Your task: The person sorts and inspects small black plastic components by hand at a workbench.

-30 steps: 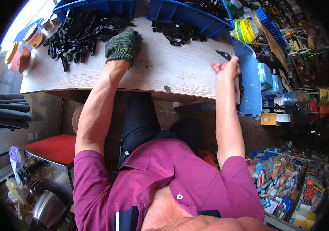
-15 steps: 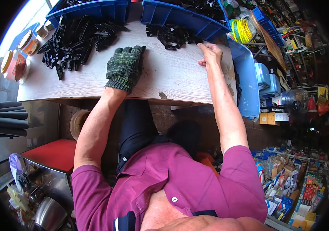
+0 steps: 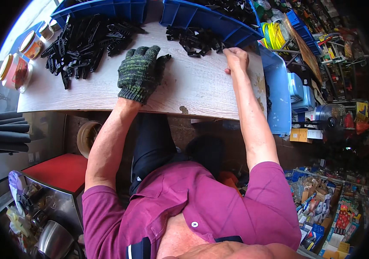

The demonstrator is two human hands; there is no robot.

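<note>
My left hand, in a dark green and black knitted glove, rests palm down on the pale wood-grain table. Its thumb stands apart from the fingers, and nothing shows in it. Beyond it on the left lies a heap of long black plastic parts. My bare right hand is at the right side of the table with its fingers bent together. At its fingertips a small black plastic part shows, beside a pile of short black plastic pieces; the fingers partly hide it.
Two blue bins, one at the left and one at the right, stand along the table's far side. Lidded jars line the left edge. Off the right edge is a light blue tub. A red-topped cabinet stands lower left.
The left thumb has spread further from the fingers, and the gloved hand has shifted slightly forward. My right fingers have curled in more, staying by the small pile.
</note>
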